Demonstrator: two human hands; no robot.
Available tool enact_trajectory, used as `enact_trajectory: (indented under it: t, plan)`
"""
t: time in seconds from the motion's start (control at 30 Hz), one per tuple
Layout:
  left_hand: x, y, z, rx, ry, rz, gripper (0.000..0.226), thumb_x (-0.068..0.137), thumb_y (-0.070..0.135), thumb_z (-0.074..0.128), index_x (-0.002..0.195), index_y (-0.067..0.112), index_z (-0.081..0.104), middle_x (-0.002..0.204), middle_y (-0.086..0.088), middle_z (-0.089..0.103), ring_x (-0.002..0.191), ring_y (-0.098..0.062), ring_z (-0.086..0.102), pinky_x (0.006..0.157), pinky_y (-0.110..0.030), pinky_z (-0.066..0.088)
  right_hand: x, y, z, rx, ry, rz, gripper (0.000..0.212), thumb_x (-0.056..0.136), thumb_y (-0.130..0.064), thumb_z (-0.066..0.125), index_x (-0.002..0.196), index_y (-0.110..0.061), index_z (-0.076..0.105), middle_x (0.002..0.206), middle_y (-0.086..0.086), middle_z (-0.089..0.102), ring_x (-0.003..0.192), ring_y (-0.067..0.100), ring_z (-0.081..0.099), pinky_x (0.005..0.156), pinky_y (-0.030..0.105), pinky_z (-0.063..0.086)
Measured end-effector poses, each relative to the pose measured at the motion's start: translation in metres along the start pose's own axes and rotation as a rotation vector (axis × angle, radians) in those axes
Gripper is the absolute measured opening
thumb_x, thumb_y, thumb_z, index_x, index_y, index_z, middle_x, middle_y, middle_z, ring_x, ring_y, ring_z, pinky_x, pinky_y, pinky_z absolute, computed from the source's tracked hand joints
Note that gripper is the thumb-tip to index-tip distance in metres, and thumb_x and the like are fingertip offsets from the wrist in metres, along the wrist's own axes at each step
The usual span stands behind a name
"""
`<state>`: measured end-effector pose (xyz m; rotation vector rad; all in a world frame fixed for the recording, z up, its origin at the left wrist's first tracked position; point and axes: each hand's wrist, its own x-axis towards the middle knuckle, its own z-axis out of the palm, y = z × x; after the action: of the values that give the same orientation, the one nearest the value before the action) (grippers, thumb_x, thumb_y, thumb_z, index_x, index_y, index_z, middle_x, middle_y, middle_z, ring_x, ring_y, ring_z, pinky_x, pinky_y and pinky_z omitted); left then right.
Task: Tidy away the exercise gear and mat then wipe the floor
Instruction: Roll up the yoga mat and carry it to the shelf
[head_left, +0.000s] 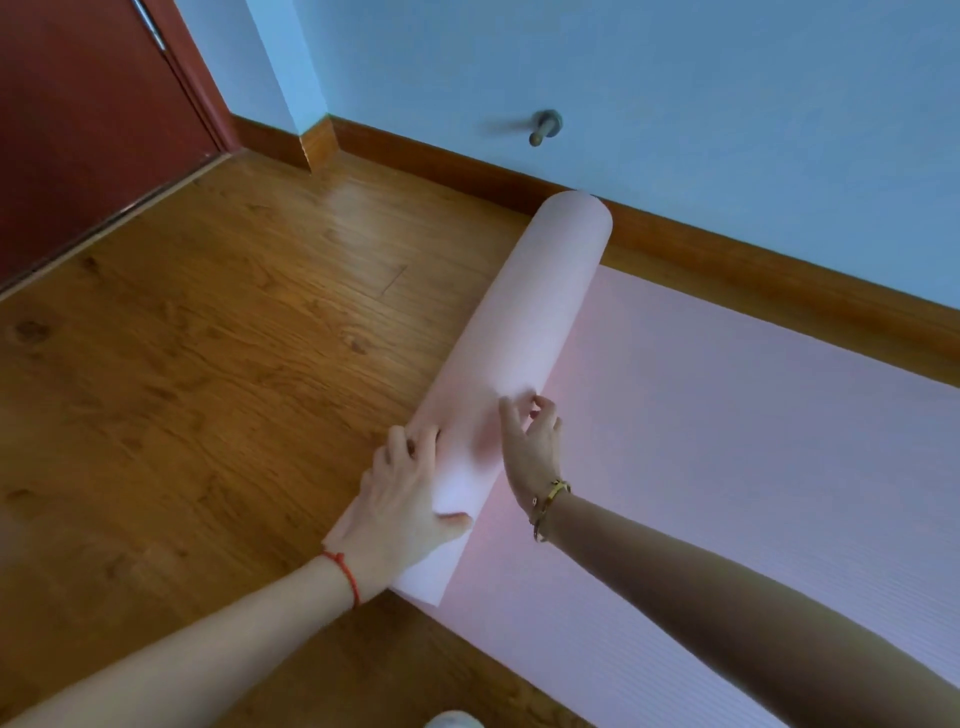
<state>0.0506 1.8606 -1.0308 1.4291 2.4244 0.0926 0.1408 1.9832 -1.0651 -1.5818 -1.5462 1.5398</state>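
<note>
1. Two bare forearms reach up from the bottom edge of the frame over a wooden floor.
2. At centre frame, a pink mat lies partly rolled; the roll's long axis runs from lower centre toward the baseboard at upper right.
3. Left hand lies flat, fingers spread, on the roll's near end.
4. Right hand touches the roll with loosely curled fingertips, gripping nothing.

Pink mat partly rolled on wooden floor, roll end near skirting board, left hand palm-down on roll, right hand fingertips touching roll, blue wall, red door
</note>
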Motion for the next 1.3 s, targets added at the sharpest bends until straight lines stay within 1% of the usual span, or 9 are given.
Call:
enact_trajectory:
  t: [0.17,0.37,0.5,0.6,0.73,0.83,0.97,1.13,1.3]
  plan:
    - [-0.011,0.021,0.004,-0.017,-0.026,0.158,0.078,0.082,0.069,0.058,0.146,0.033,0.032,0.142,0.000,0.033,0.130,-0.028,0.033,0.105,-0.041,0.041,0.000,0.001,-0.031,-0.015,0.038,0.067,0.099,0.073,-0.061,0.072,0.148,-0.019,0.022,0.145,0.005,0.034,0.135,0.026,0.036,0.112,0.047,0.035]
    - [0.028,0.001,-0.015,-0.387,0.132,-0.036,0.047,0.093,0.044,0.060,0.134,0.024,0.052,0.118,0.000,0.059,0.108,-0.024,0.062,0.088,-0.042,0.055,0.003,0.026,-0.065,-0.121,0.017,0.146,0.112,0.075,-0.048,0.078,0.153,-0.006,0.009,0.153,0.016,0.028,0.139,0.033,0.035,0.112,0.045,0.036]
    - [0.053,-0.001,-0.013,-0.554,-0.278,-0.320,0.081,0.091,0.063,0.055,0.155,0.019,0.032,0.159,-0.008,0.036,0.145,-0.029,0.036,0.116,-0.050,0.034,0.001,0.043,-0.089,-0.212,0.065,0.198,0.113,0.075,-0.049,0.078,0.152,-0.003,0.009,0.152,0.019,0.027,0.140,0.036,0.032,0.114,0.045,0.032]
    - [0.051,0.016,-0.007,-0.789,-0.476,-0.385,0.084,0.090,0.065,0.055,0.157,0.021,0.029,0.164,-0.004,0.029,0.151,-0.029,0.024,0.119,-0.057,0.016,-0.002,0.049,-0.106,-0.232,0.069,0.198,0.105,0.076,-0.048,0.078,0.149,-0.004,0.017,0.145,0.017,0.034,0.131,0.033,0.041,0.105,0.040,0.039]
    - [0.041,0.041,-0.005,-0.851,-0.520,-0.271,0.109,0.067,0.076,0.069,0.153,0.018,0.037,0.157,-0.003,0.041,0.145,-0.026,0.036,0.119,-0.049,0.021,-0.010,0.049,-0.127,-0.208,0.104,0.058,0.052,0.085,-0.029,0.072,0.129,-0.012,0.051,0.108,0.006,0.059,0.097,0.021,0.058,0.076,0.027,0.046]
    - [0.034,0.068,-0.004,-0.842,-0.512,-0.174,0.092,0.075,0.062,0.074,0.149,0.017,0.043,0.148,-0.001,0.049,0.132,-0.020,0.047,0.111,-0.039,0.035,-0.023,0.053,-0.148,-0.116,0.149,0.049,0.021,0.088,-0.017,0.060,0.108,-0.019,0.064,0.092,-0.001,0.066,0.087,0.020,0.064,0.070,0.033,0.056]
    - [0.021,0.107,0.003,-0.842,-0.403,-0.085,0.049,0.089,0.049,0.067,0.126,0.017,0.057,0.126,0.004,0.056,0.112,-0.012,0.050,0.084,-0.023,0.037,-0.044,0.064,-0.185,0.025,0.228,0.141,0.019,0.092,-0.016,0.050,0.088,-0.020,0.069,0.088,-0.002,0.071,0.087,0.025,0.066,0.079,0.043,0.056]
    - [0.021,0.142,0.012,-0.858,-0.316,0.060,0.016,0.094,0.031,0.065,0.099,0.018,0.072,0.103,0.006,0.069,0.102,-0.007,0.061,0.074,-0.017,0.042,-0.069,0.077,-0.239,0.174,0.237,0.217,0.028,0.098,-0.023,0.049,0.108,-0.005,0.068,0.105,0.010,0.070,0.086,0.020,0.062,0.079,0.037,0.056]
    - [0.030,0.161,0.026,-0.908,-0.212,-0.054,0.038,0.089,0.030,0.073,0.118,0.015,0.054,0.109,0.003,0.058,0.092,-0.004,0.056,0.066,-0.017,0.041,-0.067,0.081,-0.256,0.203,0.145,0.267,0.047,0.093,-0.049,0.057,0.127,-0.017,0.058,0.123,0.006,0.063,0.108,0.024,0.063,0.092,0.044,0.056]
